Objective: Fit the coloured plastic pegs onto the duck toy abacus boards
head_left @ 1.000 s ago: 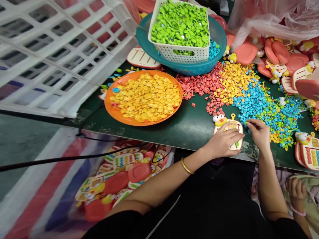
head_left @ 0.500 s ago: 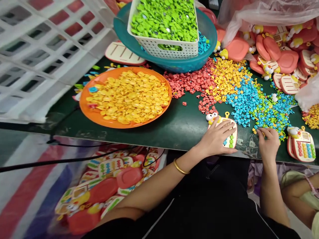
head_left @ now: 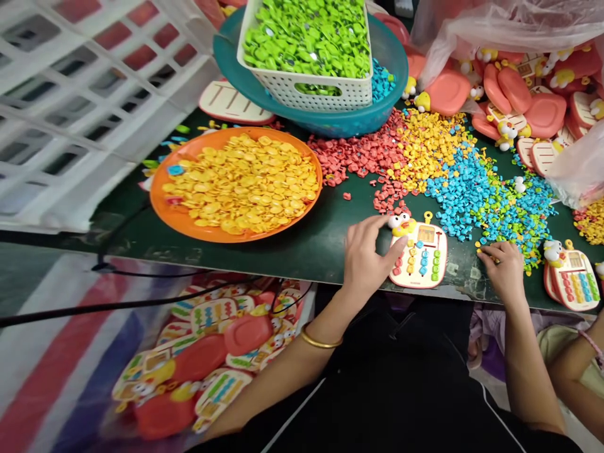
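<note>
A cream toy board point(head_left: 418, 277) with a white-eyed duck head at its upper left lies face up near the table's front edge. Red, yellow, blue and green beads sit in columns on it. My left hand point(head_left: 367, 255) is at the board's left side, fingers spread, thumb over the red column. To the right of the board, my right hand point(head_left: 504, 267) rests low over the table with bent fingers pinched together. A small yellow bead point(head_left: 496, 260) shows at those fingers. Heaps of blue beads point(head_left: 455, 201) and green beads point(head_left: 503, 211) lie just beyond.
An orange plate point(head_left: 160, 207) of yellow pieces stands left. Behind it, a white basket point(head_left: 278, 91) of green pieces sits in a teal basin point(head_left: 330, 123). More duck boards point(head_left: 578, 277) lie right. A white crate point(head_left: 108, 138) leans at left. Another person's arm point(head_left: 578, 362) shows lower right.
My left hand has slid left off the board's face, uncovering its bead columns. My right hand has moved slightly left, fingers still bent together.
</note>
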Demonstrator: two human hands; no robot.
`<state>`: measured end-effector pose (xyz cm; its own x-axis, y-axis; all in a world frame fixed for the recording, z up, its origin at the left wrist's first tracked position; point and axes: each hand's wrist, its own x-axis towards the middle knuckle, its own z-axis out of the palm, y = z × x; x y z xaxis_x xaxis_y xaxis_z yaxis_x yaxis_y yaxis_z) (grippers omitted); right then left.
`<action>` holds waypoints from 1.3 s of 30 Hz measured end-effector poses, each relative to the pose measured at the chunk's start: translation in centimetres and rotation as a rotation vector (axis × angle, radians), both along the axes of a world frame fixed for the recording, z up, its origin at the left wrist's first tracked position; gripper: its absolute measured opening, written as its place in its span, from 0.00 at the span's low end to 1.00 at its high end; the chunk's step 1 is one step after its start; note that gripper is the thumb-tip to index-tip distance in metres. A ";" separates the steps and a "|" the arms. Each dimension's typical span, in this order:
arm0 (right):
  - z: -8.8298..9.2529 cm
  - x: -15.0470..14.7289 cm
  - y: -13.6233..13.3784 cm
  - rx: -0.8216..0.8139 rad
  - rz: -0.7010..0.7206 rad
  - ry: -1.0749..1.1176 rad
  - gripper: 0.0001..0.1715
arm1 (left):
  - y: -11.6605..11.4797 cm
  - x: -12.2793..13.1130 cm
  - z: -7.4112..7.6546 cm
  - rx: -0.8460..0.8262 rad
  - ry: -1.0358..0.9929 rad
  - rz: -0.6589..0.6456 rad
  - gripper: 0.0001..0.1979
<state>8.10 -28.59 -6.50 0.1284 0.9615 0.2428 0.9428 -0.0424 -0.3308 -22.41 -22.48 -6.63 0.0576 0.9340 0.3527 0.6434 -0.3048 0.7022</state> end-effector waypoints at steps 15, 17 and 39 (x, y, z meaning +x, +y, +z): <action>0.9 -8.2 3.5 0.067 0.099 0.393 0.12 | -1.1 1.4 -2.1 -0.203 -0.458 -0.261 0.35; 0.6 -8.3 3.1 0.135 0.106 0.432 0.12 | -1.3 1.6 -2.3 -0.217 -0.501 -0.284 0.36; 5.7 -1.2 14.7 -0.127 0.180 0.452 0.30 | -2.0 -15.0 5.6 -0.916 -0.216 -0.530 0.35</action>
